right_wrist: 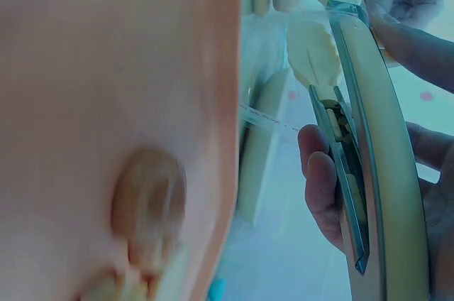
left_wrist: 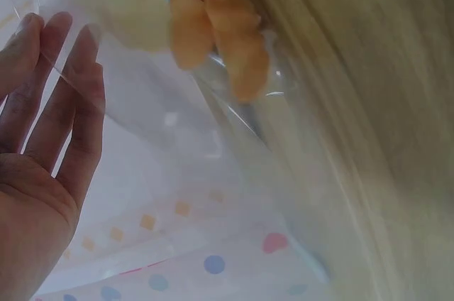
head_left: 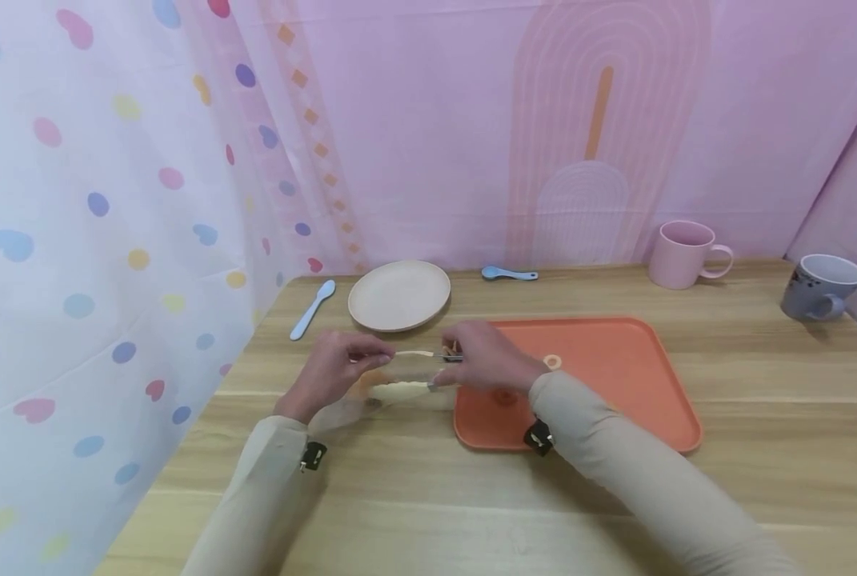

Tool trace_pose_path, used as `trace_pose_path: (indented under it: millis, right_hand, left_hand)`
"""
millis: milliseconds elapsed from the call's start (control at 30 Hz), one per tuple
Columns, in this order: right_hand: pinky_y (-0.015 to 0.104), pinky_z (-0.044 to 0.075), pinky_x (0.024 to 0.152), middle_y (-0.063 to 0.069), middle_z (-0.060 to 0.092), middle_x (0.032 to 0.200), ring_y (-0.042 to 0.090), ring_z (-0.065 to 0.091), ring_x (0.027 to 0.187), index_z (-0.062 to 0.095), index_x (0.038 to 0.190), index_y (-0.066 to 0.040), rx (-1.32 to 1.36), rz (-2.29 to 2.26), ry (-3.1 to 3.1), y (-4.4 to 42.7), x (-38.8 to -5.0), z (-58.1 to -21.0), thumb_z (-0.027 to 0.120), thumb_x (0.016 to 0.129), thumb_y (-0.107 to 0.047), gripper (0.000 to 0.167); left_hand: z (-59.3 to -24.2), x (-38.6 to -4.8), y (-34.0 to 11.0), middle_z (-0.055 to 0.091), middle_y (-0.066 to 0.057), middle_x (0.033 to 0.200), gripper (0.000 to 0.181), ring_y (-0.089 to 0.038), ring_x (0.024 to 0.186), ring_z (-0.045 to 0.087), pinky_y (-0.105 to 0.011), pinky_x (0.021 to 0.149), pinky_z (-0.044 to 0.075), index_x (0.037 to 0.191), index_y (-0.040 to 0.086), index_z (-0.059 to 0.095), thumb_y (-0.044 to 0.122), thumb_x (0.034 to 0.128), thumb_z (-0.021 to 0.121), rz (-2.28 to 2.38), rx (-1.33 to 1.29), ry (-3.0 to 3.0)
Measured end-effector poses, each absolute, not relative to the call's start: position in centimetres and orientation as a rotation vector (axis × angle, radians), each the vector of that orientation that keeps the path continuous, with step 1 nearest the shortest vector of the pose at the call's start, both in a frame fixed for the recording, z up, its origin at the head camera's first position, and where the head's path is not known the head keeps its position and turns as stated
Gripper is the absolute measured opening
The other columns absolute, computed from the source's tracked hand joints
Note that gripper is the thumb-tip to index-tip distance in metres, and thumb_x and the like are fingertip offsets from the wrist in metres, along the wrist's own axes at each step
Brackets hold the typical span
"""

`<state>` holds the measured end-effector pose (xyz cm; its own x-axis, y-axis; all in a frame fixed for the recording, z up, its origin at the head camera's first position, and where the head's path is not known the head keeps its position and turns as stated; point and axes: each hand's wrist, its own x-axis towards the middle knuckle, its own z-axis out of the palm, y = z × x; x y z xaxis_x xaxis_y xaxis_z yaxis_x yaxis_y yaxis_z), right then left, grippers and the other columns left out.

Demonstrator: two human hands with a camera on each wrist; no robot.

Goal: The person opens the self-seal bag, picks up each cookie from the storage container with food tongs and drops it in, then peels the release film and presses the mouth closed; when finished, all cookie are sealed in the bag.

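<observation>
While the left hand (head_left: 330,370) pinches the rim of a clear plastic bag (left_wrist: 145,77) between thumb and fingertips, the right hand (head_left: 489,356) has its fingers curled around the tongs (right_wrist: 390,155). The tongs lie near the centre of the frame in the head view, and their two pale ends stand apart from each other, close to the left hand. Below them the bag is blurred; it is seen better in the left wrist view, where tan pieces (left_wrist: 234,38) show at the top, behind or inside the plastic; I cannot tell which.

The right hand is above the upper left corner of the orange tray (head_left: 622,392), whose raised edge runs to the right of centre. A small pale ring (head_left: 553,362) lies on it, just beside the right wrist. At the upper centre, the plate (head_left: 399,294) leaves only a narrow passage toward the tray. One spoon (head_left: 313,310) is at the left, near the table (head_left: 414,520) edge. Between the two forearms, at the bottom, a broad stretch of wood gives room for moving.
</observation>
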<state>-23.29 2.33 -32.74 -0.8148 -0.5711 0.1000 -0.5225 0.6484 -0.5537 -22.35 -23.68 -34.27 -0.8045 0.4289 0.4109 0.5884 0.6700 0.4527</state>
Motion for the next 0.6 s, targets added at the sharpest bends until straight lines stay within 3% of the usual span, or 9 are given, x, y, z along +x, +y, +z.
trace_pose_path:
  millis: [200,333,500,600]
  right_hand:
    - [0.025,0.037,0.056,-0.003,0.047,0.068,0.012,0.044,0.062,0.059,0.078,-0.014,-0.869,-0.979,2.765,5.0,-23.0,-32.5,0.086,0.078,-0.034,0.033]
    - [0.025,0.039,0.057,-0.004,0.054,0.068,0.011,0.046,0.062,0.066,0.085,-0.017,-0.89,-1.034,2.761,5.0,-23.1,-32.6,0.085,0.078,-0.032,0.026]
    - [0.026,0.044,0.058,-0.002,0.06,0.073,0.013,0.052,0.064,0.065,0.083,-0.014,-0.874,-1.023,2.785,4.4,-23.0,-32.6,0.085,0.079,-0.032,0.027]
    - [0.027,0.045,0.057,0.0,0.06,0.073,0.014,0.053,0.063,0.062,0.08,-0.013,-0.847,-0.991,2.81,4.2,-22.8,-32.6,0.086,0.079,-0.031,0.03]
  left_hand:
    - [-34.8,-22.3,-23.1,0.08,-0.006,0.091,0.009,-0.018,0.081,0.076,-0.022,0.073,0.062,0.094,0.007,0.08,0.005,0.0857,0.077,-0.87,-0.813,-2.643]
    - [-34.6,-22.1,-23.0,0.08,-0.006,0.093,0.013,-0.019,0.084,0.076,-0.025,0.073,0.063,0.099,0.005,0.078,0.011,0.0874,0.077,-0.892,-0.801,-2.678]
    - [-34.4,-21.9,-22.6,0.079,-0.005,0.093,0.022,-0.018,0.086,0.076,-0.027,0.075,0.064,0.102,0.004,0.075,0.016,0.0843,0.081,-0.906,-0.808,-2.724]
    - [-34.6,-21.9,-22.3,0.079,-0.006,0.088,0.016,-0.015,0.08,0.075,-0.023,0.072,0.063,0.095,0.004,0.076,0.01,0.082,0.082,-0.899,-0.861,-2.705]
